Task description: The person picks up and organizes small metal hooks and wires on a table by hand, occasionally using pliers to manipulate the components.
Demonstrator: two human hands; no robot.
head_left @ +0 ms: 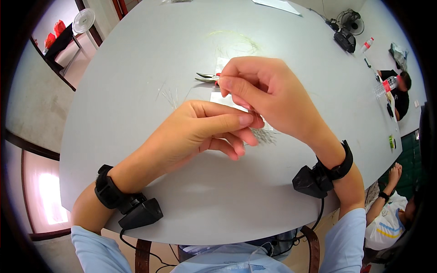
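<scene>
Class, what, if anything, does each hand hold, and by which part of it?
The left hand and right hand each pinch thumb to forefinger; anything between is too small to make out, so thing and part cannot be told.

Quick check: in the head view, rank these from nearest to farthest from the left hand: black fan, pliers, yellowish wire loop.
1. Pliers: just beyond the left hand, beside the right hand.
2. Yellowish wire loop: farther ahead, beyond the pliers.
3. Black fan: far off, upper right.
</scene>
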